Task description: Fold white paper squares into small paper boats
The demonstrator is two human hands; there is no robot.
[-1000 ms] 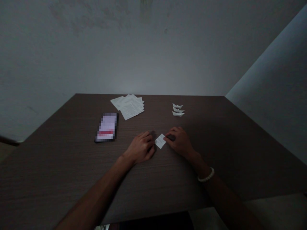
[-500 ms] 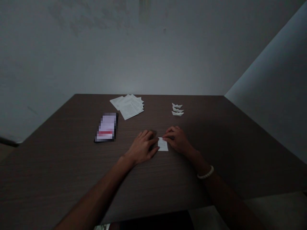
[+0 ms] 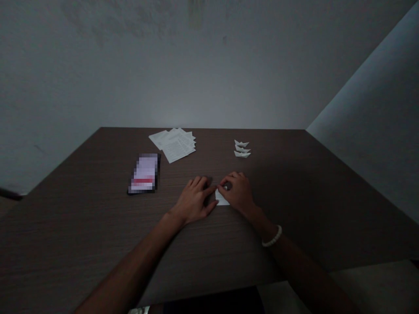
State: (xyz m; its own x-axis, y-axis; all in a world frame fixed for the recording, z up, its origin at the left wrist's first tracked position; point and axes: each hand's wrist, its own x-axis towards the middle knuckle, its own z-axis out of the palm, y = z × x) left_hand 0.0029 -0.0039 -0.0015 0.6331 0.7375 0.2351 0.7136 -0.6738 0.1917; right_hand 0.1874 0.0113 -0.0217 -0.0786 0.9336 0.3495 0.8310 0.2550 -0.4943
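Note:
A small white sheet of paper (image 3: 222,199) with faint printed lines lies on the table between my hands. My left hand (image 3: 195,198) rests with its fingers spread, the index fingertip and thumb touching the paper's left edge. Over the paper's upper right part, my right hand (image 3: 238,191) has thumb and index finger pinched together at the top edge, near the left index fingertip. The right hand covers part of the sheet, so any fold there is hidden. Three folded paper boats (image 3: 242,149) sit in a row beyond my right hand.
Several loose printed sheets (image 3: 176,146) lie overlapping at the back left. A phone (image 3: 144,173) with a blurred screen lies nearer, left of my left hand. The brown table (image 3: 81,244) meets a wall (image 3: 209,78) at its far edge.
My right hand has shifted left along the paper's top edge, its pinched fingers now close to the left index fingertip. The left hand stays nearly in place.

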